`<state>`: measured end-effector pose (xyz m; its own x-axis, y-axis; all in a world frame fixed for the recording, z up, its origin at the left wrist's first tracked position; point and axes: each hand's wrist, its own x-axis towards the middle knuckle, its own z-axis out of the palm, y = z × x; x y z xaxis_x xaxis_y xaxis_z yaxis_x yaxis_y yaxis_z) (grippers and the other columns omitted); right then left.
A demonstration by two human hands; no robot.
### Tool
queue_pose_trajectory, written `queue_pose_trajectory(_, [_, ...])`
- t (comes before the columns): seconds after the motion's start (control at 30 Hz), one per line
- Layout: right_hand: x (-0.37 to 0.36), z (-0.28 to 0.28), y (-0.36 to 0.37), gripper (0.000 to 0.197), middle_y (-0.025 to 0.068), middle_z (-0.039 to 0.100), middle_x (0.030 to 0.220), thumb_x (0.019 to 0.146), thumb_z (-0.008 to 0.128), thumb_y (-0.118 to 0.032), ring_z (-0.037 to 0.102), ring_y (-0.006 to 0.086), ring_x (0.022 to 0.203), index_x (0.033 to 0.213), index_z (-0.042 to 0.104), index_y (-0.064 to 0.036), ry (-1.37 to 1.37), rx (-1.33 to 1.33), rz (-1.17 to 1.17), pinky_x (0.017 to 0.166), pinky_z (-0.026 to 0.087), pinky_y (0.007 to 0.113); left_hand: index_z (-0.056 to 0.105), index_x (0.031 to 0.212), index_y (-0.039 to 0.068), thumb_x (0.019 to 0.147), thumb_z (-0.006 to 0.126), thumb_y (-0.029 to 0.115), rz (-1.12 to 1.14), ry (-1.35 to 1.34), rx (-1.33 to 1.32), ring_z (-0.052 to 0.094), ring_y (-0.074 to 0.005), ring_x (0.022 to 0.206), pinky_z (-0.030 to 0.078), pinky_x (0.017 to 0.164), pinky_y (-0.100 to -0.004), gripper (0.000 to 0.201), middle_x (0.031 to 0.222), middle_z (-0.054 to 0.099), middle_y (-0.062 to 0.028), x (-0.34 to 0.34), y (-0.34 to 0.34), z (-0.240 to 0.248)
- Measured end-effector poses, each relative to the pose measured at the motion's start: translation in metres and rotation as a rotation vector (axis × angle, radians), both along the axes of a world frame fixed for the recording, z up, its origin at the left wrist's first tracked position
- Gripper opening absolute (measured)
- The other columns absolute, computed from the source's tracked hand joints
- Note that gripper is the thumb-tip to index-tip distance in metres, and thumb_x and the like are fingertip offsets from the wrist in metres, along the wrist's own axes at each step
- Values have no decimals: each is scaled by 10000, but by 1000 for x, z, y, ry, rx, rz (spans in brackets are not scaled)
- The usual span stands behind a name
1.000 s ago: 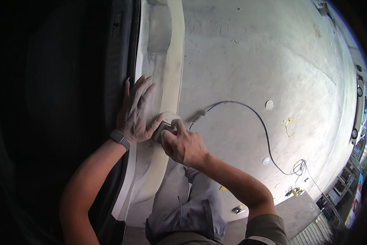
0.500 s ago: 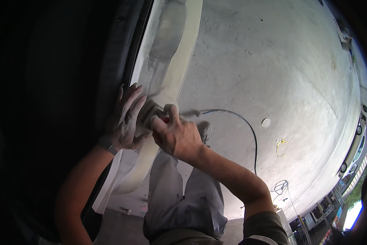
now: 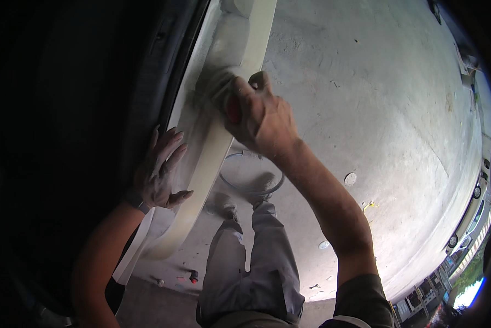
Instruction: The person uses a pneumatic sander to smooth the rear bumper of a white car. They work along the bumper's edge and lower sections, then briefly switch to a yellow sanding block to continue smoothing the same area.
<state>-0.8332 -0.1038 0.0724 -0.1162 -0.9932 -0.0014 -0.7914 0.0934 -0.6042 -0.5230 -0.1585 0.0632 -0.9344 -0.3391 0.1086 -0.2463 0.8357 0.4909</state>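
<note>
A long pale panel (image 3: 204, 172) with grey patches, like a car body part, runs from the top of the view down to the lower left. My right hand (image 3: 270, 123) is closed round a dusty sander (image 3: 233, 109) with a red part showing. The sander's blurred pad rests against the panel's upper stretch. My left hand (image 3: 160, 172), dusty and fingers extended, lies on the panel lower down, with a wristband (image 3: 137, 200) at its wrist. An air hose (image 3: 250, 193) loops below the right hand, above my shoes.
A dark opening edge (image 3: 171, 60) borders the panel on the left. On the concrete floor (image 3: 365, 98) lie round discs (image 3: 350, 179), a yellow scrap (image 3: 370, 205) and a small red-and-black item (image 3: 194, 277). A parked car (image 3: 475, 202) stands far right.
My right hand has moved up along the panel with the sander, away from my left hand. The left hand has slid slightly down. The hose now curls in a loop near my feet.
</note>
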Motion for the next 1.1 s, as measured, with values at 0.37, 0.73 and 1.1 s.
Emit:
queue_pose_trajectory(0.37, [-28, 2, -27, 630, 304, 616, 1197, 876, 858, -307, 758, 422, 897, 1352, 541, -43, -23, 67, -18, 742, 667, 489, 392, 1630, 25, 960, 603, 693, -7, -1, 2, 444, -431, 1510, 247, 1246, -727, 970, 1664, 383, -217, 4, 0, -3])
queue_pose_trajectory(0.73, [-56, -43, -13, 556, 254, 631, 1231, 891, 832, -305, 743, 414, 919, 1316, 530, -111, 37, -35, 26, 770, 646, 508, 380, 1639, 42, 958, 613, 691, -6, -28, 6, 438, -422, 1517, 231, 1233, -755, 969, 1677, 367, -207, 5, 3, -5])
queue_pose_trajectory(1.1, [34, -2, 46, 307, 304, 541, 1296, 951, 727, -249, 746, 453, 889, 1202, 606, -120, -211, 246, 138, 726, 651, 507, 421, 1612, 20, 945, 633, 678, -14, -73, 19, 460, -440, 1495, 228, 1228, -764, 960, 1661, 388, -211, 5, 3, -2])
